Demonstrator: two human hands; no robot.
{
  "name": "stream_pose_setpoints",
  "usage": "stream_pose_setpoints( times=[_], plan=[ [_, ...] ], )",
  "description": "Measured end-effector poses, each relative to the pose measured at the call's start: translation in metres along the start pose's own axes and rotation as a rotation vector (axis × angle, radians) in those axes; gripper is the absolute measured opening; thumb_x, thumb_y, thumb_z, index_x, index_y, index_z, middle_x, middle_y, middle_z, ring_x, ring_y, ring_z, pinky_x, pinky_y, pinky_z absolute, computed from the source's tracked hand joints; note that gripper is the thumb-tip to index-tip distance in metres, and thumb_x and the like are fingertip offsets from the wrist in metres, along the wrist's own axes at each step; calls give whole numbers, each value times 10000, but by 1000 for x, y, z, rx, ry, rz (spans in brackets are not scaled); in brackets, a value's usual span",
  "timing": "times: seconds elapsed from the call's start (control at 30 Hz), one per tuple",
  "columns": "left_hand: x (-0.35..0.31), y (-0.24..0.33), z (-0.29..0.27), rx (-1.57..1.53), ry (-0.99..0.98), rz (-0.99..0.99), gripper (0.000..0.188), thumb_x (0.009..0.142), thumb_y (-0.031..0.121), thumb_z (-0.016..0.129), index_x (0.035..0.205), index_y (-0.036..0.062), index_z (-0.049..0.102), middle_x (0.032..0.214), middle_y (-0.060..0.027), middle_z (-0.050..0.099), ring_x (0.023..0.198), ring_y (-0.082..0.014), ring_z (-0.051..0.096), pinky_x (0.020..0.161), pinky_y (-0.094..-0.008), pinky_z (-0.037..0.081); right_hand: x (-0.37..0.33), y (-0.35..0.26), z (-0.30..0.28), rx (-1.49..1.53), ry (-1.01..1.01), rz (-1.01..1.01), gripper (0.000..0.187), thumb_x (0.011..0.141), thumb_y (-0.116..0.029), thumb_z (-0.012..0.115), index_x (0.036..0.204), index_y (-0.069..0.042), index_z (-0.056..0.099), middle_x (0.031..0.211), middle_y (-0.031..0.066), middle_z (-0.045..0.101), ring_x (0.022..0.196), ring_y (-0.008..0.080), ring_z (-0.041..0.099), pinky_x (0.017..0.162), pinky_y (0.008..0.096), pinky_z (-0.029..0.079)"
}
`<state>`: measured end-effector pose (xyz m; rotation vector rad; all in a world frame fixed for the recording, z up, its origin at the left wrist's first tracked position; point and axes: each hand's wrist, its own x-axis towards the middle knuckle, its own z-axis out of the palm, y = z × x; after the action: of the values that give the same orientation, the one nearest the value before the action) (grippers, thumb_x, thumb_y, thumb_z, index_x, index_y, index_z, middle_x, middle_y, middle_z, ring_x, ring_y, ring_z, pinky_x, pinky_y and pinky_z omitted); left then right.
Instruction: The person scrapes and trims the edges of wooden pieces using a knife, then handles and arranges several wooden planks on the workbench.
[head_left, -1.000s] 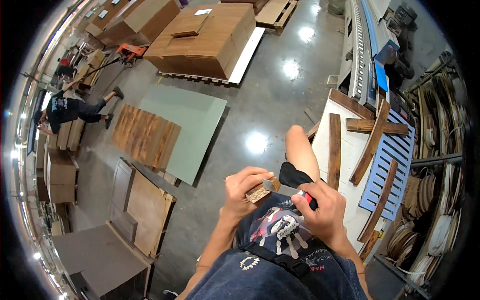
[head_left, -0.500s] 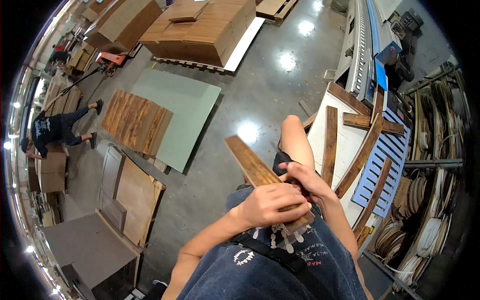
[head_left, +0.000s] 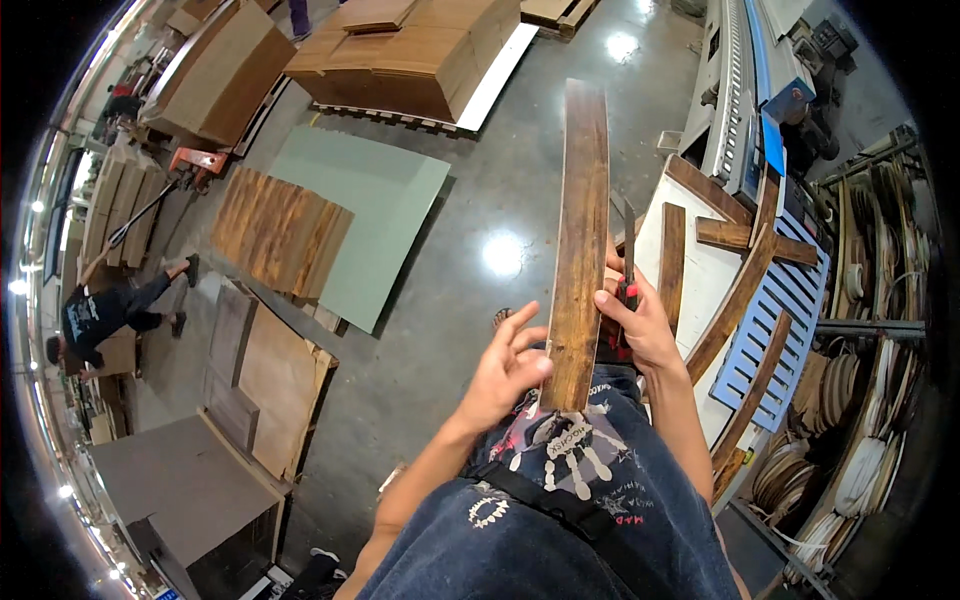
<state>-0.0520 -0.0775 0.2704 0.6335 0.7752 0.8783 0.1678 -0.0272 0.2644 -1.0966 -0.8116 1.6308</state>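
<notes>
Currently: one brown wooden plank (head_left: 579,250) and one red-handled knife (head_left: 629,272), both clamped in my right grip (head_left: 640,318); my left grip (head_left: 508,368), fingers apart, beside the plank's near end.

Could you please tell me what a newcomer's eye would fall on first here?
Probably the long brown board standing out in the centre, with the right hand at its right edge also holding a knife, blade upward. Next might come the bright blue slatted panel at the right, with brown strips lying across it, and the pale green sheet on the floor at the left.
</notes>
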Motion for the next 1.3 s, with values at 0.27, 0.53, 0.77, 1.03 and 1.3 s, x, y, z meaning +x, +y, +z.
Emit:
stream_pose_setpoints(
  times=[0.27,0.53,0.77,1.03,1.3],
  plan=[
    [10,-8,10,183,37,56,709,944,16,631,1554,11,269,1434,-222,491,1188,-183,598,852,-246,556,-7,-5,4,-40,-5,-98,610,925,-85,712,1450,22,419,1117,38,648,1029,102,598,938,255,464],
    [21,4,18,204,64,-99,652,970,71,619,1529,-13,293,1365,-206,546,1158,-203,600,985,-314,501,-9,-2,-10,-56,55,-145,607,941,-105,703,1453,41,413,1125,60,651,1037,112,598,933,244,459],
    [70,-47,46,752,-30,60,1009,808,135,817,1522,32,112,1308,-195,526,1190,-260,577,1016,-387,476,-4,18,-51,-335,243,-202,552,940,-140,676,1416,49,471,1277,134,604,1163,186,551,1033,316,424],
    [148,-144,57,773,-241,16,1072,802,139,793,1528,-19,21,1185,-213,575,892,-240,650,792,-339,554,-40,46,-155,-540,405,-72,515,880,-97,702,1367,4,570,1194,78,662,1040,145,535,984,294,421],
    [222,-189,51,578,-130,-230,787,931,-137,492,1581,122,134,1049,-123,607,833,-241,679,670,-397,652,-82,110,-219,-301,497,33,350,894,-42,682,1241,-2,656,992,55,710,920,120,626,863,285,499]
  ],
)
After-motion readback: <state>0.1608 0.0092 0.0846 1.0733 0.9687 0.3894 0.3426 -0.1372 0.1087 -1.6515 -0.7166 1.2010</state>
